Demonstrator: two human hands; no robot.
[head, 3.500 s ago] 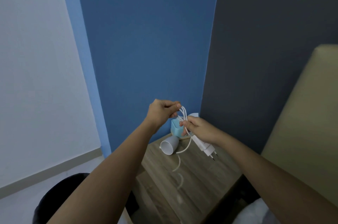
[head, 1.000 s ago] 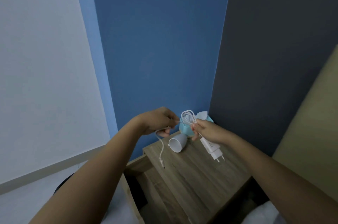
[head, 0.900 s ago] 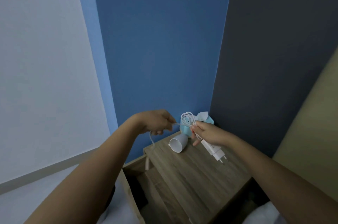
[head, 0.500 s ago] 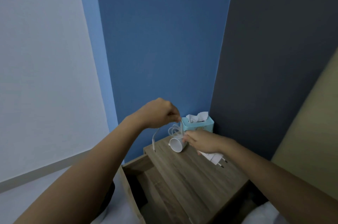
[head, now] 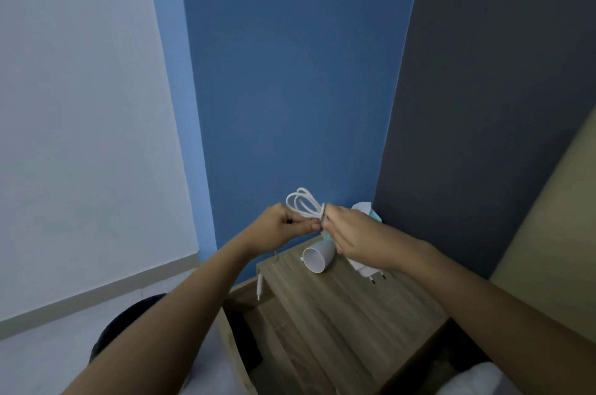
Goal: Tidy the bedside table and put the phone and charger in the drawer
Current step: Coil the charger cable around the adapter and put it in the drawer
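Both hands hold the white charger above the back of the wooden bedside table [head: 342, 314]. My right hand [head: 358, 238] grips the coiled white cable [head: 301, 206] where its loops gather, and the charger's plug block [head: 367, 270] sticks out below my palm. My left hand [head: 283, 228] pinches the cable just left of the coil. The cable's loose end [head: 259, 286] hangs down past the table's left edge. The drawer [head: 238, 314] stands pulled open on the left side. No phone is visible.
A white cup [head: 317, 257] lies on its side at the back of the tabletop. A light blue tissue box [head: 371, 214] sits in the back corner, mostly hidden by my right hand. Blue and dark grey walls meet behind. A beige headboard [head: 554, 233] stands at right.
The long trailing cable has been wound into a coil of loops. Both hands have come together and risen slightly, and only a short end still hangs by the table's left edge.
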